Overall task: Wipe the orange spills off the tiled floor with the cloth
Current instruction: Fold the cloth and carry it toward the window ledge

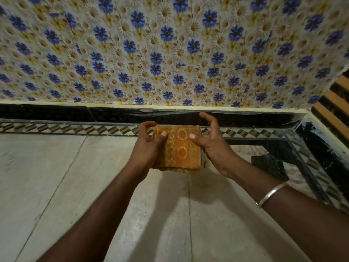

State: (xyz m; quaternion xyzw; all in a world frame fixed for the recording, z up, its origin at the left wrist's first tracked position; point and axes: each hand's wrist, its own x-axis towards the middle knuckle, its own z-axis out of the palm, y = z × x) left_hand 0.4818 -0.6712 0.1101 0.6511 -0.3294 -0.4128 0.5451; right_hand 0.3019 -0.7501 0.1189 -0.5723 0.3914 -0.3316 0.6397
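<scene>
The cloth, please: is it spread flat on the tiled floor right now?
No, the cloth is folded and held up between the left hand and the right hand, thumbs on top.

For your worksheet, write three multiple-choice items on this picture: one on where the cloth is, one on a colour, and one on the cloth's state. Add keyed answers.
1. Where is the cloth?
A. draped over a forearm
B. between the left hand and the right hand
C. flat on the floor

2. What colour are the big flowers on the wall covering?
A. blue
B. red
C. green

3. How is the cloth?
A. spread out
B. balled up
C. folded into a pad

Answers:
1 B, both thumbs lie on its top.
2 A, blue blooms stand among pale daisies.
3 C, stacked layers show at its near edge.
</scene>
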